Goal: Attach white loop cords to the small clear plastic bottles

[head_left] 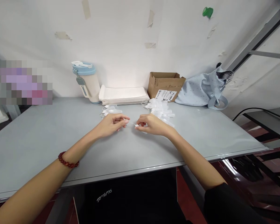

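My left hand is closed in a pinch over the middle of the table, with a tiny pale piece at its fingertips that is too small to name. Facing it, a short gap away, my right hand pinches a small translucent plastic tube with a white end. The fingers cover most of this tube. Behind my right hand lies a pile of similar translucent plastic tubes with thin strings. A smaller group of such tubes lies just behind my left hand.
Along the wall stand a cream and blue drink bottle, a stack of white sheets or trays, an open cardboard box and a light blue cloth bag. The grey table's front edge runs below my forearms.
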A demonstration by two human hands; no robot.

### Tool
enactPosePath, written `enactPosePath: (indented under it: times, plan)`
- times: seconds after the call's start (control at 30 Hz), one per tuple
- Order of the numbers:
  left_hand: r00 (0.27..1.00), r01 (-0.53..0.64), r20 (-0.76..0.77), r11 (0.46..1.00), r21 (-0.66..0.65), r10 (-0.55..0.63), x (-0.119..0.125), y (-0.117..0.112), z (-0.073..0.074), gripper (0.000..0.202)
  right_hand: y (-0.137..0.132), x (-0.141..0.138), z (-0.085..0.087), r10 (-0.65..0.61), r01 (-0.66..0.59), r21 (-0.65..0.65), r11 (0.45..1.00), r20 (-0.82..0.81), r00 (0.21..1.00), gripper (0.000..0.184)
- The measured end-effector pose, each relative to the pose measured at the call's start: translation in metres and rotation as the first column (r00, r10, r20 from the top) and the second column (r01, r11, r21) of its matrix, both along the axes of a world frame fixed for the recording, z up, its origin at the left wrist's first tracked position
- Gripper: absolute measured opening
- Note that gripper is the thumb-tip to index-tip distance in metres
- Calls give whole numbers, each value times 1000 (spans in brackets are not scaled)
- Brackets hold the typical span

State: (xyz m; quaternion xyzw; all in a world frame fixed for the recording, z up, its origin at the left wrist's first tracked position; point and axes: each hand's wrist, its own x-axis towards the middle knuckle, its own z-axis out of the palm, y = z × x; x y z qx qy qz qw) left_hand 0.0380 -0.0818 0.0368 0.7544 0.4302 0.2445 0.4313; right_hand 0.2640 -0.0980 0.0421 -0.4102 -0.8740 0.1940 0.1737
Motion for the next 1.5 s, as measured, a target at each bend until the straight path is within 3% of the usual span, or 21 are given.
enactPosePath:
  times: [0.23,0.47,0.67,0.87,1.17,1.5]
  plan:
    - [999,-33,15,998,46,32,0,-1,7,26,-2,-1,1,-8,8,-23,1000,-11,1000,18]
    - [995,-102,9,992,77,102,-3,1,10,28,-3,-1,5,-69,62,-89,994,-80,994,22]
    - [990,-136,42,990,30,135,-6,5,6,32,-3,-1,5,-99,89,-86,992,-125,987,19]
    - [995,-100,29,994,49,98,-3,3,2,30,-4,-2,6,-81,73,-75,994,-112,990,16]
    - [999,-31,35,999,10,30,3,-3,3,29,-4,-10,-5,7,1,150,989,-50,999,22]
    - [997,-26,68,1000,-5,26,2,-2,1,30,-8,-12,-3,34,-19,151,988,-99,994,24]
